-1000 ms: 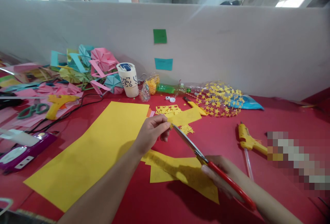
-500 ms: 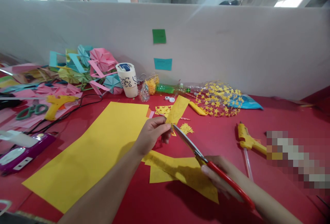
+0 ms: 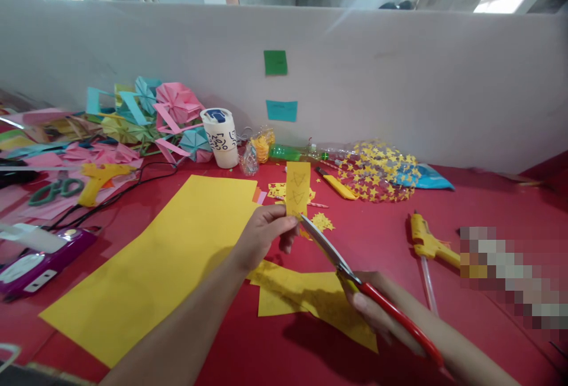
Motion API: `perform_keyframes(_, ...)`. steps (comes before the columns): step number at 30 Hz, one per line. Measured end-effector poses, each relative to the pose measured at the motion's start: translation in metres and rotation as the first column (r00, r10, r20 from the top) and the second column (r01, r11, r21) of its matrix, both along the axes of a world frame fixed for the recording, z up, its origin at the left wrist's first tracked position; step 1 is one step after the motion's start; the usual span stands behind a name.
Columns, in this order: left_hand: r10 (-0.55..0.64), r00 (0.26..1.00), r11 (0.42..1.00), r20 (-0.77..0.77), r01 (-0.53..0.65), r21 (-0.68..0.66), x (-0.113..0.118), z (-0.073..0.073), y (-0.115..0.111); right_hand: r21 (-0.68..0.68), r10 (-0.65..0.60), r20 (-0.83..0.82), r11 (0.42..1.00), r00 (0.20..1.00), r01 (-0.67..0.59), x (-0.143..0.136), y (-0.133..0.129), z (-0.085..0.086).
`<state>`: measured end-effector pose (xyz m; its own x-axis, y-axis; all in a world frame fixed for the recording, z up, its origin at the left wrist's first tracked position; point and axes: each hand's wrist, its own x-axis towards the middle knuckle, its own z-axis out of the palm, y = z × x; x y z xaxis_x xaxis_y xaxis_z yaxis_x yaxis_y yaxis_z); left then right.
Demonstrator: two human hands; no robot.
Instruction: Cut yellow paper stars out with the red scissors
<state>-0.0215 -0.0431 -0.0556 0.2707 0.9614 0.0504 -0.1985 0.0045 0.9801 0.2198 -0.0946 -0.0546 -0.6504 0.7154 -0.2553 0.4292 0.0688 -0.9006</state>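
I see open table (image 3: 381,229) between scissors (image 3: 371,293) and right-edge glue gun (image 3: 425,243); cup (image 3: 222,141) and bottle (image 3: 284,152) block the back edge.

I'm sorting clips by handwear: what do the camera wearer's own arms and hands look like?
The left hand and right hand are ungloved. No sleeve covers the visible forearms, and no watch or bracelet shows.

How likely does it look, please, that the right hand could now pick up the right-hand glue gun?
No, probably not: the right hand is holding the scissors, though nothing visible seems to block its way to the glue gun.
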Motion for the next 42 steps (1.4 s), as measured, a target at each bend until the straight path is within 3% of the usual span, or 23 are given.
perform_keyframes(12, -0.027, 0.989, 1.000, -0.144, 0.026, -0.013, -0.0002, 0.0038, -0.0017, -0.008, -0.011, 0.067, 1.000, 0.998, 0.011, -0.0014, 0.0017, 0.0029)
perform_keyframes(35, -0.061, 0.988, 0.996, -0.143, 0.051, -0.067, -0.0003, 0.0054, -0.0011, -0.058, -0.067, 0.056, 0.996, 0.996, 0.070, -0.0019, 0.0016, 0.0022)
perform_keyframes(42, -0.045, 0.989, 0.999, -0.138, 0.043, -0.015, -0.0003, 0.0049, -0.0007, -0.030, -0.085, 0.085, 0.996, 0.993, 0.088, -0.0023, 0.0019, -0.0004)
